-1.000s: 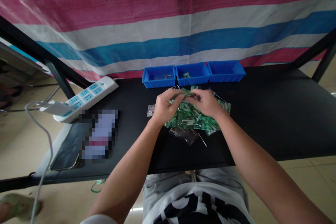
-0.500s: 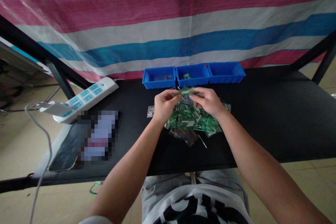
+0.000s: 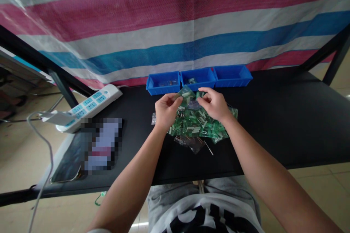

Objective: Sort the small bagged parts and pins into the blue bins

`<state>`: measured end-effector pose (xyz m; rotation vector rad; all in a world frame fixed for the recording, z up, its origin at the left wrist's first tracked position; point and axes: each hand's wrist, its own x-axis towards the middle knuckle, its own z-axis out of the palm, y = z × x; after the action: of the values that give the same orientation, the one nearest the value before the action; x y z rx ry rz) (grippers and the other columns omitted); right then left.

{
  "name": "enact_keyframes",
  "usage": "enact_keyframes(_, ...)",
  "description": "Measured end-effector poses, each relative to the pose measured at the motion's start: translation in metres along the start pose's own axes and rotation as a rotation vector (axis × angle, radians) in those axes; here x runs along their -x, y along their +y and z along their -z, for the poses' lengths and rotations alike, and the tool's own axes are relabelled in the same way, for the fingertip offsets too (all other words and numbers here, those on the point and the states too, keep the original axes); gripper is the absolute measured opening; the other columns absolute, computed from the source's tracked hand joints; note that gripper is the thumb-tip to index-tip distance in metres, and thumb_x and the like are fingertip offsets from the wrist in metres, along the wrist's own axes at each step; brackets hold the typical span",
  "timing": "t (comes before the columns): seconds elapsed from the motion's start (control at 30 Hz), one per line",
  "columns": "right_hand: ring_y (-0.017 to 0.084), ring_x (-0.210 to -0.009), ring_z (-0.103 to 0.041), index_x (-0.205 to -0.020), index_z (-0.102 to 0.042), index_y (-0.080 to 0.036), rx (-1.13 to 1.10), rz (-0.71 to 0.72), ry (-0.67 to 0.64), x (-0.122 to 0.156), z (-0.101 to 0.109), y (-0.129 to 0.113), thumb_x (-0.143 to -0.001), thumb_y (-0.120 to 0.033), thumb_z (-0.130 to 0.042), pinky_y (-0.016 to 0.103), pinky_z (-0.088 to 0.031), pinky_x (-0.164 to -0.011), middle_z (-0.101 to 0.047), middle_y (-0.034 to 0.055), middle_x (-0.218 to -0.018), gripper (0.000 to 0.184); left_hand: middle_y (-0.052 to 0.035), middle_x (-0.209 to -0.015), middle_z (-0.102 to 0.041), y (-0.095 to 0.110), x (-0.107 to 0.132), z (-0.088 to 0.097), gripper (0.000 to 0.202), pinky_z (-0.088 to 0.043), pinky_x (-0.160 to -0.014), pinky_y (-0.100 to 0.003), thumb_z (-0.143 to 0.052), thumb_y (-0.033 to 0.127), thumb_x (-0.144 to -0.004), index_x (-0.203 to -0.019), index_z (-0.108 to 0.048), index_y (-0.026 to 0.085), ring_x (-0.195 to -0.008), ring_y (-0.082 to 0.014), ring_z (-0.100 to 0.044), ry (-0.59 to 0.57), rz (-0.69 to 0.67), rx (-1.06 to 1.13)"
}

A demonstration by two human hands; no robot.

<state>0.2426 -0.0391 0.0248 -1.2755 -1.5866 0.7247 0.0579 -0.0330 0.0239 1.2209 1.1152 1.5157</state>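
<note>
Packet of small clear plastic with green strips inside (image 3: pixel 187 94), up off the table, held between both hands just above a heap of the same. Tight curl on the left hand (image 3: pixel 165 111), thumb and forefinger clamped on the packet's left edge, remaining fingers folded under. Half closed, the right hand (image 3: pixel 214 103), thumb and fingertips nipped on the opposite edge, knuckles over the heap. Directly below, loose pile of green-filled clear packets (image 3: pixel 201 125), spread on the black tabletop (image 3: pixel 273 116) between the two wrists. Just nearer the body, crumpled empty clear bag (image 3: pixel 191 142) and thin metal pin (image 3: pixel 210 148), both touching or almost touching the pile's front edge. Beyond the hands, row of three blue plastic bins (image 3: pixel 232 75) against the back of the table, a few small parts in the left and middle ones, too small to tell more. Further left, white power strip (image 3: pixel 90 106) with a grey cable trailing off the edge, and a pixelled-out flat object (image 3: pixel 101 145) beside it. Behind everything, striped woven tarpaulin (image 3: pixel 175 18) in pink, white and blue. Risk, judging from the grip: slick film held only by its edges, so easy to lose back into a pile of lookalikes. Too hard a pull apart, and likely a torn packet with contents scattered over dark tabletop. Forearms close enough to sweep pin or bag off the near edge.
</note>
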Motion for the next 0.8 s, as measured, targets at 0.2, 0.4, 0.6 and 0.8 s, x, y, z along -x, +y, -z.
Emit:
enact_keyframes(0.2,0.017,-0.056,-0.062,-0.098,-0.072,-0.015,0.191,0.068,-0.013,-0.002,0.003,0.003,-0.081,-0.028,-0.061,0.028,-0.047,-0.063,-0.070,0.0032,-0.065,0.024,0.0045,-0.054,-0.058,0.006,-0.038,-0.024,0.019,-0.042,-0.047,-0.018,-0.075,0.017,-0.067,-0.084,-0.066,0.013,-0.047,-0.0084,-0.055,0.178,0.147,0.020)
enact_keyframes(0.4,0.017,-0.059,-0.064,-0.098,-0.073,-0.015,0.211,0.063,-0.015,-0.002,0.003,0.006,-0.080,-0.027,-0.063,0.028,-0.049,-0.065,-0.072,0.0047,-0.069,0.024,0.0016,-0.061,-0.060,0.019,-0.076,-0.073,0.016,-0.054,-0.058,-0.024,-0.063,0.005,-0.076,-0.092,-0.060,0.009,-0.052,-0.0109,-0.062,0.192,0.350,0.222)
enact_keyframes(0.6,0.017,-0.059,-0.064,-0.095,-0.074,-0.016,0.244,0.068,-0.042,-0.003,0.006,0.009,-0.080,-0.027,-0.063,0.028,-0.049,-0.066,-0.072,0.0041,-0.069,0.021,-0.0015,-0.079,-0.064,0.019,-0.066,-0.072,0.030,-0.058,-0.065,-0.026,-0.065,0.008,-0.078,-0.107,-0.058,0.009,-0.059,-0.0114,-0.066,0.176,0.271,0.089)
enact_keyframes(0.8,0.016,-0.058,-0.064,-0.092,-0.074,-0.016,0.224,0.071,-0.016,-0.004,0.008,0.006,-0.082,-0.026,-0.061,0.027,-0.046,-0.063,-0.072,0.0046,-0.069,0.020,-0.0038,-0.076,-0.069,0.002,-0.038,-0.019,0.020,-0.049,-0.051,-0.021,-0.065,0.025,-0.076,-0.091,-0.065,0.013,-0.056,-0.0117,-0.062,-0.075,0.090,-0.175)
